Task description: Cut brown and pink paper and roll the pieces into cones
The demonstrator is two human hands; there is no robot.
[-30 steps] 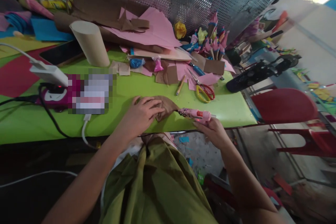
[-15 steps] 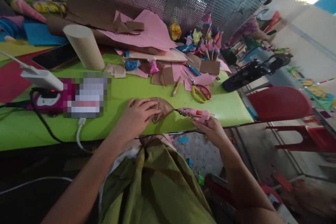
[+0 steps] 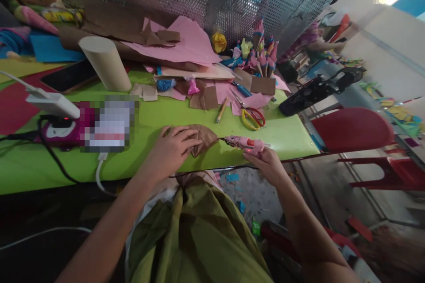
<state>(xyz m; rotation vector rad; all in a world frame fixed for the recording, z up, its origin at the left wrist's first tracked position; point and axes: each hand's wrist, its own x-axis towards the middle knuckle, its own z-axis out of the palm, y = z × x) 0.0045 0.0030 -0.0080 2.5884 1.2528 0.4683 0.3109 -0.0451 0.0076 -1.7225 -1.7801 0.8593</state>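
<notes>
My left hand (image 3: 174, 146) lies flat, fingers together, pressing a folded piece of brown paper (image 3: 206, 136) onto the green tabletop (image 3: 159, 115). My right hand (image 3: 267, 163) grips a pink glue gun (image 3: 245, 143) by its handle at the table's front edge. The gun's nozzle points left and touches the right edge of the brown paper.
Yellow-handled scissors (image 3: 253, 117) and a pencil (image 3: 221, 109) lie behind the paper. Pink and brown paper scraps (image 3: 186, 48), a cardboard tube (image 3: 105, 63), a power strip with cables (image 3: 61, 128) and a phone (image 3: 68, 75) crowd the table. A red chair (image 3: 355, 130) stands at right.
Both hands keep their hold; the view has shifted slightly, and the glue gun's tip stays at the paper's edge.
</notes>
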